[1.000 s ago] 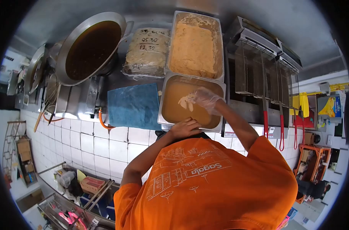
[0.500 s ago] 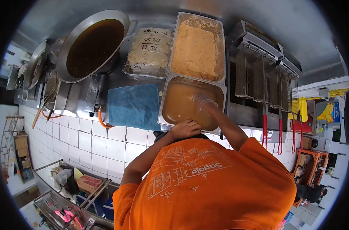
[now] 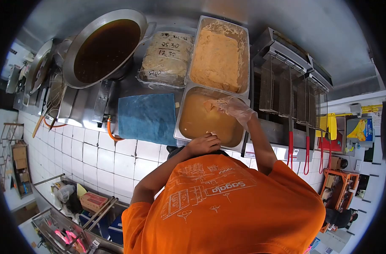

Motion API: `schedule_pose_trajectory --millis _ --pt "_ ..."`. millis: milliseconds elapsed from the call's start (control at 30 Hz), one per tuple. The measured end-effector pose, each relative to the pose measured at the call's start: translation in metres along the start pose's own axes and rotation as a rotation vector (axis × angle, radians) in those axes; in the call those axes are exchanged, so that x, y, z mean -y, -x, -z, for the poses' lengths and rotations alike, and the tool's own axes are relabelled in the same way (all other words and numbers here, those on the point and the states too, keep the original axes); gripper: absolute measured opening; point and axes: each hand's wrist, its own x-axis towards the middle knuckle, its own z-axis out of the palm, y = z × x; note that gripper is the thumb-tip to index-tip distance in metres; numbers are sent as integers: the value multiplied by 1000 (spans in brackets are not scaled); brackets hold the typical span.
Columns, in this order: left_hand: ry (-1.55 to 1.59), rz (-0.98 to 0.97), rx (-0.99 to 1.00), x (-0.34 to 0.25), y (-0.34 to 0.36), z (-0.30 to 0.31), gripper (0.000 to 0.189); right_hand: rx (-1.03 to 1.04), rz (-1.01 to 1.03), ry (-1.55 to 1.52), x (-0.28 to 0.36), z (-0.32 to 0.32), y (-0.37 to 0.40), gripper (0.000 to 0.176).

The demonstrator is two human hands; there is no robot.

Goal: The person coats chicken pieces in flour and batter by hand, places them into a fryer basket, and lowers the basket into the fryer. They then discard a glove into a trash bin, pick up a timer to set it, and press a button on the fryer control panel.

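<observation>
My right hand [image 3: 235, 109], in a clear plastic glove, is just above the metal pan of cloudy tan liquid [image 3: 193, 122]. Its fingers are closed on a pale, wet piece of food [image 3: 210, 105], whose exact kind I cannot make out. At the near rim of the same pan is my bare left hand [image 3: 202, 144], fingers curled and pressed together; whatever lies under them is hidden. Directly behind the liquid stands a second metal pan, filled with orange-tan breading powder [image 3: 216, 59].
Left of the pans are a blue cloth [image 3: 146, 118] and a plastic-wrapped pack with handwriting [image 3: 166, 57]. A large wok of dark oil [image 3: 106, 51] sits on a burner farther left. Fryer baskets [image 3: 282, 89] with red handles stand to the right.
My right hand has risen out of the liquid and shifted slightly right, and a pale, wet piece of food now shows at its fingers. My left hand has stayed by the near rim.
</observation>
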Motion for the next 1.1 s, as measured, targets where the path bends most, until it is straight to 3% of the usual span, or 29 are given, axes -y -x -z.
schedule_pose_trajectory --millis 133,233,333,433,533,633,700,833,933,1067,1100 --pt "5 0 -8 0 1 -1 20 -27 -17 -197 21 -10 15 40" --pt "-7 -21 -4 3 1 -2 20 41 -2 169 -23 -5 -24 40" --pt "11 -12 12 2 1 -1 21 134 -50 -99 6 -6 -1 33" --pt "27 -4 -8 1 3 -2 21 208 44 -246 13 -3 6 36" --pt "13 -13 -38 1 1 1 19 134 100 -245 20 4 7 41" --pt "14 -4 -20 2 2 0 22 92 177 -477 29 32 -10 48" --pt "26 8 -8 2 4 -1 24 20 207 -439 44 55 -21 45" --pt "70 30 6 2 4 -3 26 -125 172 291 31 101 -92 51" --pt "42 24 0 3 2 0 24 136 31 1314 -64 142 -223 56" --pt "-35 17 -29 8 6 -5 25 -34 -41 1239 -88 100 -228 38" --pt "-19 32 -31 9 6 -5 27 49 0 1326 -96 99 -237 34"
